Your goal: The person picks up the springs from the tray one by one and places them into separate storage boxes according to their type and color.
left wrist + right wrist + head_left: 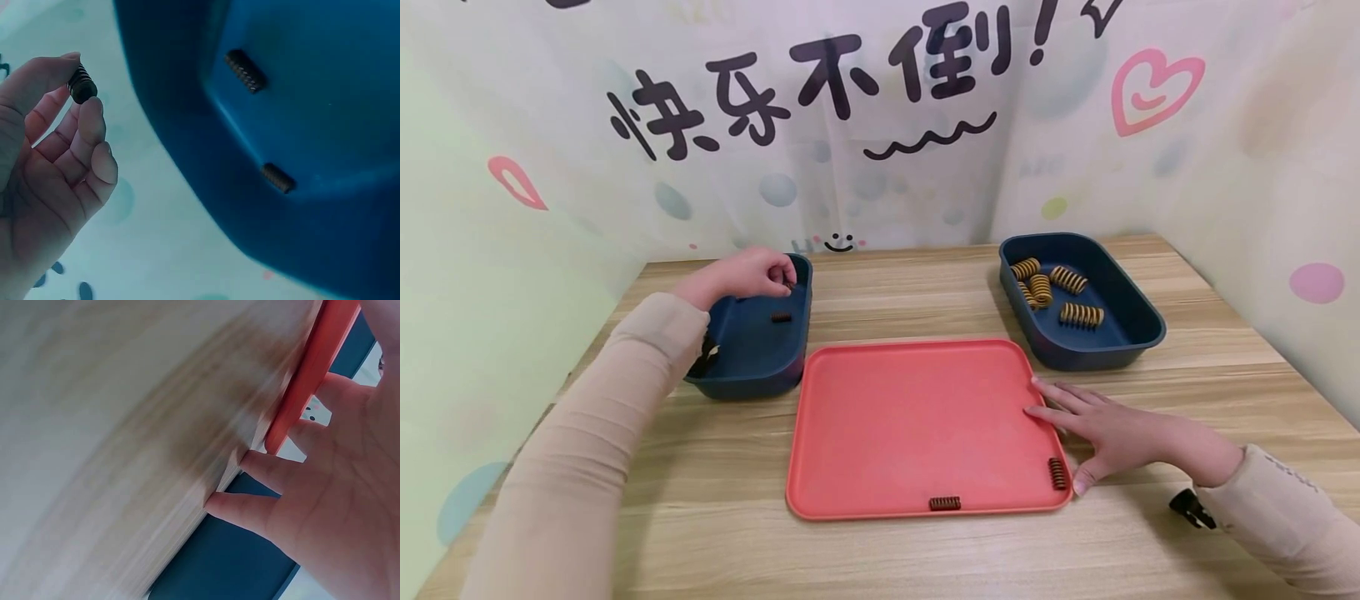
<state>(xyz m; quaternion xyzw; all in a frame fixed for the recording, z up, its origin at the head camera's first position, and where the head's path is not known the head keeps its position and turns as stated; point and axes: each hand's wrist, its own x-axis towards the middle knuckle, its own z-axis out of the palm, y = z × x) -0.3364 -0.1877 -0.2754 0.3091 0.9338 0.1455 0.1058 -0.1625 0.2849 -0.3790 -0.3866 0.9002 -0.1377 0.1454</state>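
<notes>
Over the left blue bin, my left hand pinches a small dark spring between thumb and fingertips. In the left wrist view two more dark springs lie on the bin floor, one spring further in and another spring by the wall. My right hand is spread at the right edge of the red tray, its fingertips touching the rim. On the tray, one dark spring lies along the right edge and another dark spring along the front edge.
A second blue bin stands at the back right, holding several larger yellow springs. Both bins and the tray rest on a wooden table. A printed cloth hangs behind the table.
</notes>
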